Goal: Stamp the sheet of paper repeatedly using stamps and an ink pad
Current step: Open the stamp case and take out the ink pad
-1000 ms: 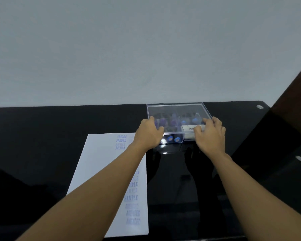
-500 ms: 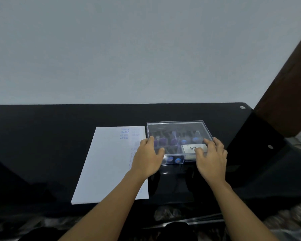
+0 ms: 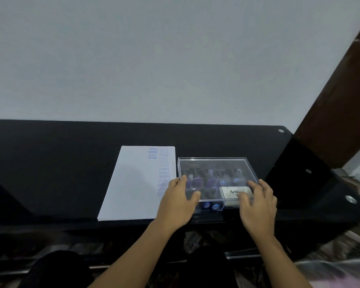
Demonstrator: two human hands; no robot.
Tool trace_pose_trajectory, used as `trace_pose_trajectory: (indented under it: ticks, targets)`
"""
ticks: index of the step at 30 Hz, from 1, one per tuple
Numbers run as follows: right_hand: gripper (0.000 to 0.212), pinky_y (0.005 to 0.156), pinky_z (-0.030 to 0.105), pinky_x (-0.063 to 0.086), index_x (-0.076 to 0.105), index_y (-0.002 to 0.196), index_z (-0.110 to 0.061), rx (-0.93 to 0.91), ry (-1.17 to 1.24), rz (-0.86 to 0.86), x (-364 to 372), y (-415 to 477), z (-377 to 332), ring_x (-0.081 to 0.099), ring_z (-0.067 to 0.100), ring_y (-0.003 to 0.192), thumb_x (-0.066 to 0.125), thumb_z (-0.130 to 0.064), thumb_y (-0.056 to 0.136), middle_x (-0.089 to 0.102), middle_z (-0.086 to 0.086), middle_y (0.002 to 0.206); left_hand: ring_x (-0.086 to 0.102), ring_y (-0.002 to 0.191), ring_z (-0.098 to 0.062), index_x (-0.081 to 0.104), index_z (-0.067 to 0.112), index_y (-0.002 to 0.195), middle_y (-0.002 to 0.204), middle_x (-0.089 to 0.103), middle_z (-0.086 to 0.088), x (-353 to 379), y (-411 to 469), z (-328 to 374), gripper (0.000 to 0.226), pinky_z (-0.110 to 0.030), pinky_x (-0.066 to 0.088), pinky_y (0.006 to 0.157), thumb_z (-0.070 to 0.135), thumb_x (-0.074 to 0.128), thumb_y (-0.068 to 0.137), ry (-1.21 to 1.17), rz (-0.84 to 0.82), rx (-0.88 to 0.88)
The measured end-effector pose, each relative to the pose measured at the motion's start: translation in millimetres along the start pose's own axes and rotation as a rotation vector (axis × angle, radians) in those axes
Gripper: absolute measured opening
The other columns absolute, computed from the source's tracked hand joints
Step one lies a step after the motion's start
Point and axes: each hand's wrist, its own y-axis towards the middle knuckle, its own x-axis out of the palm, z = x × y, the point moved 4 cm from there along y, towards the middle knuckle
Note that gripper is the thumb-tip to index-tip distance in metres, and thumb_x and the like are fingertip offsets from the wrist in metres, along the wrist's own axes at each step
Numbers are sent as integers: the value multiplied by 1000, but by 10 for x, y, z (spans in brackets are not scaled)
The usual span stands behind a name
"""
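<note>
White sheet of paper (image 3: 133,183), blue-stamped along its right side, lying left of centre on black glossy table (image 3: 50,163). Left hand (image 3: 180,201) and right hand (image 3: 256,206) grasping clear plastic stamp box (image 3: 214,169) beside it. Keep both sides level, without nudging paper.

Black, glossy desk (image 3: 71,173), seen from its front edge, with a round metal fitting (image 3: 281,130) at the far right corner. Two things lie directly on the top. A white sheet of paper (image 3: 133,183) lies flat, its near edge close to the desk's front edge. Blue stamped words (image 3: 153,154) (FRAGILE, AIR MAIL, SAMPLE) run down the sheet's right part. A clear, lidded box (image 3: 212,165) stands just beside the sheet's right edge.
</note>
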Motion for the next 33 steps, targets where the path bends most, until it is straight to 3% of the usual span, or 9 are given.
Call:
trace_pose_trajectory:
  ticks: [14,20,25,31,33]
  targets:
    - [42,112,47,27,55,137,-15,6,18,7,-61,-84,-3,32,29,136,57,-20,96,32,4,157,44,132,-16,35,21,151,151,37,4,-33,-99,65,67,-34,40,109,51,55,94,3,-35,-30]
    - [59,112,48,27,55,136,-16,20,52,-3,-81,-95,-69,32,29,136,41,-38,84,33,5,156,37,140,-16,27,18,154,157,29,3,-57,-83,121,72,-32,34,113,48,56,96,3,-57,-31]
    - [42,113,48,26,56,137,-15,33,42,-1,-108,-35,-8,31,28,138,56,-21,95,33,4,156,41,137,-17,31,20,152,155,32,4,-28,-74,174,69,-35,39,111,49,57,95,-4,-91,-41]
    - [34,106,50,32,61,124,-18,109,27,-24,-181,74,-66,42,33,126,58,-23,90,50,7,140,44,132,-16,38,22,145,150,36,3,-59,-68,228,62,-39,43,108,44,56,91,-38,-83,-64]
    - [34,104,49,35,62,123,-17,139,28,-30,-221,136,-92,47,34,121,59,-25,90,58,8,131,49,125,-15,45,25,135,136,47,7,-74,-50,271,45,-34,45,103,37,56,93,-78,-78,-75]
